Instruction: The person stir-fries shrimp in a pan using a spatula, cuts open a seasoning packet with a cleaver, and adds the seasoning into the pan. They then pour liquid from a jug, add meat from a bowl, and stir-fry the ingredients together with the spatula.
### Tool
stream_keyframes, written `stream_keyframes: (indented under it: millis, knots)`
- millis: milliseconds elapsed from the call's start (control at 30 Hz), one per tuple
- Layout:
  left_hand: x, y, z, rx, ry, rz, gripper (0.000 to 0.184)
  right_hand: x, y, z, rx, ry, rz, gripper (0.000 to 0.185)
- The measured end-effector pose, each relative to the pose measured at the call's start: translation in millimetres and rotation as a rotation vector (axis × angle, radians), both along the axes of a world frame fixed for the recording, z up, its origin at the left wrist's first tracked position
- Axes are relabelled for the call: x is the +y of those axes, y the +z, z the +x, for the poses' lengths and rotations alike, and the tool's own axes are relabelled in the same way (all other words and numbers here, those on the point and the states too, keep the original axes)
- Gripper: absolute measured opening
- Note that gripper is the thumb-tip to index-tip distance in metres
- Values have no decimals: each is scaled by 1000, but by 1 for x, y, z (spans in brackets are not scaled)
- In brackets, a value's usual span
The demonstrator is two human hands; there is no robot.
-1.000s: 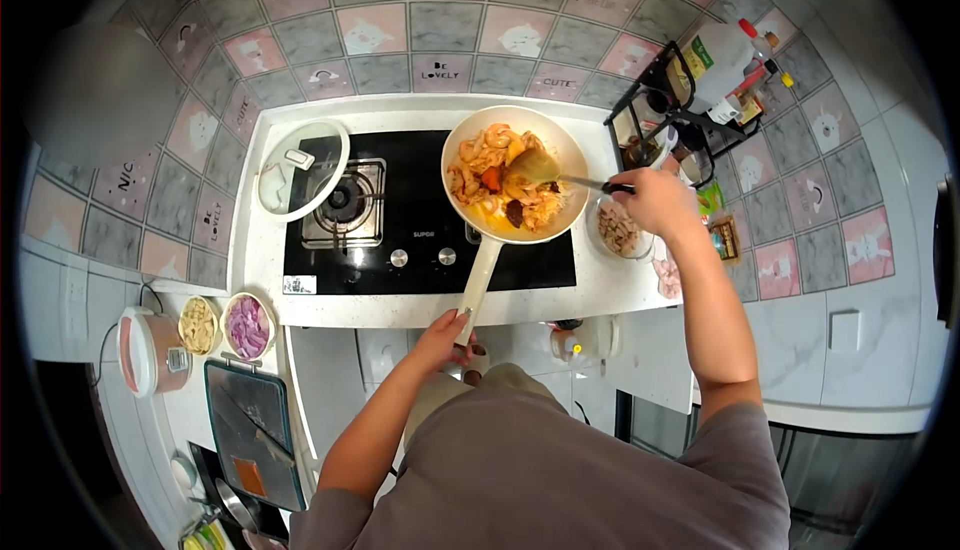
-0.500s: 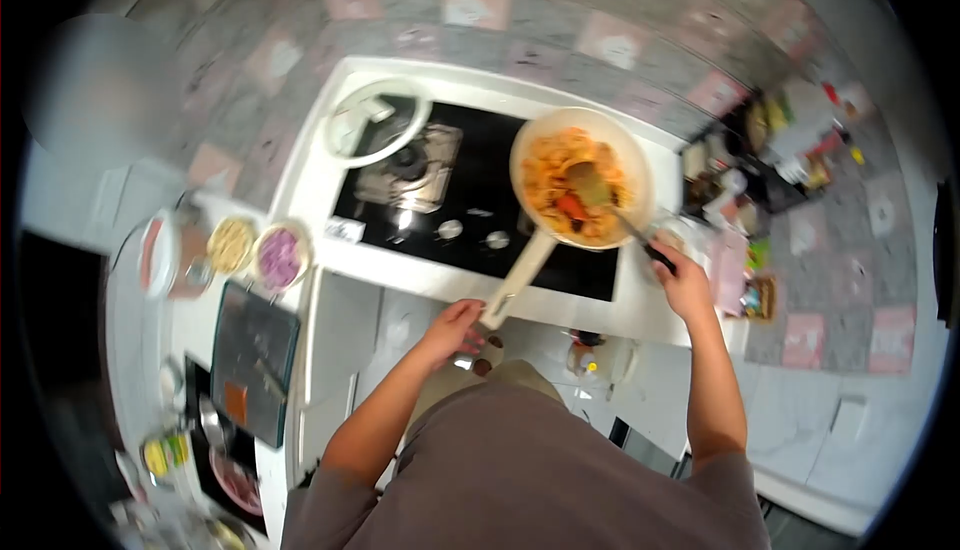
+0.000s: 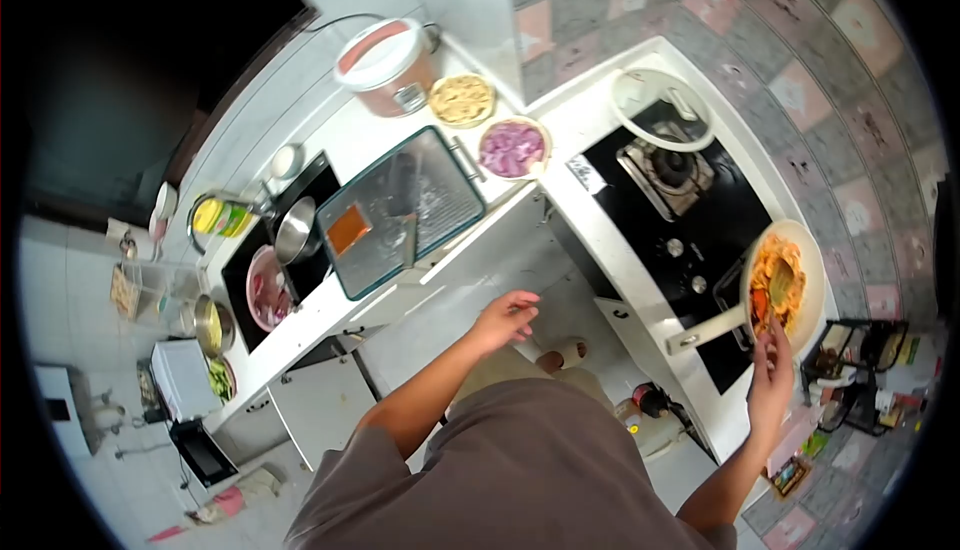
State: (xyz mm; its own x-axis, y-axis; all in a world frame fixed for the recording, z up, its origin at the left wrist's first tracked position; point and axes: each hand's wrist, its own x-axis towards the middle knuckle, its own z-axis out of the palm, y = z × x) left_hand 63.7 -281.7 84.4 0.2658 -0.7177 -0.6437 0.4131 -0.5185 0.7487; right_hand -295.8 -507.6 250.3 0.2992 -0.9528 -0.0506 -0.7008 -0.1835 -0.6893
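Observation:
My left hand [image 3: 505, 321] is in the air over the floor, fingers loosely apart and nothing in them. It is away from the pan's handle. My right hand [image 3: 771, 365] is at the near rim of a cream frying pan [image 3: 813, 295], closed around the handle end of a spatula [image 3: 783, 284]; most of that handle is hidden. The spatula's head lies in orange-red food [image 3: 778, 261] in the pan. The pan sits on the right part of a black gas hob [image 3: 640, 240], its handle pointing toward me.
A glass lid [image 3: 645, 140] rests at the hob's far end. On the left counter are a bowl of chopped purple onion [image 3: 513, 149], a bowl of pale yellow pieces [image 3: 461, 100], a lidded tub [image 3: 385, 70] and a cutting board [image 3: 435, 190] with a knife [image 3: 409, 242]. Bottles stand near my feet.
My view has swung left, bringing the counter and sink into sight. My left hand has come away from the pan handle. My right hand is closer to the pan rim.

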Motion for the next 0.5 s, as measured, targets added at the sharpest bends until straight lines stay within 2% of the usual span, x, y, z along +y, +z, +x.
stream_keyframes:
  millis: [33, 100, 133, 167, 200, 233, 267, 333, 367, 400, 467, 500]
  knots:
    - [14, -3, 13, -1, 26, 0, 30, 2, -2, 41, -207, 150, 60, 44]
    - [46, -13, 43, -200, 219, -73, 22, 21, 2, 135, -278, 343, 126, 47]
    - [64, -28, 61, -463, 262, -38, 24, 31, -14, 178, -344, 461, 172, 46]
    - [83, -27, 80, -464, 287, -34, 24, 49, -12, 225, -293, 512, 321, 44]
    - [102, -24, 104, -807, 272, 21, 31, 58, -51, 261, -299, 676, 332, 42]
    - [120, -22, 128, -1145, 246, 83, 37, 76, -86, 299, -215, 789, 205, 38]
    - [136, -24, 152, -1138, 264, 84, 37, 99, -120, 336, -145, 795, 173, 35]
    - [167, -31, 205, -1379, 312, 174, 49, 152, -152, 411, -64, 783, 123, 34]
    - [180, -39, 233, -1375, 269, 159, 62, 175, -162, 446, 10, 737, 136, 36]
    - [186, -41, 256, -1395, 211, 171, 68, 194, -183, 476, 4, 717, -5, 39]
    - [191, -46, 297, -1400, 68, 226, 81, 217, -200, 526, 114, 679, -27, 50]
    - [191, -52, 315, -1403, 11, 202, 81, 223, -205, 544, 187, 672, -24, 53]
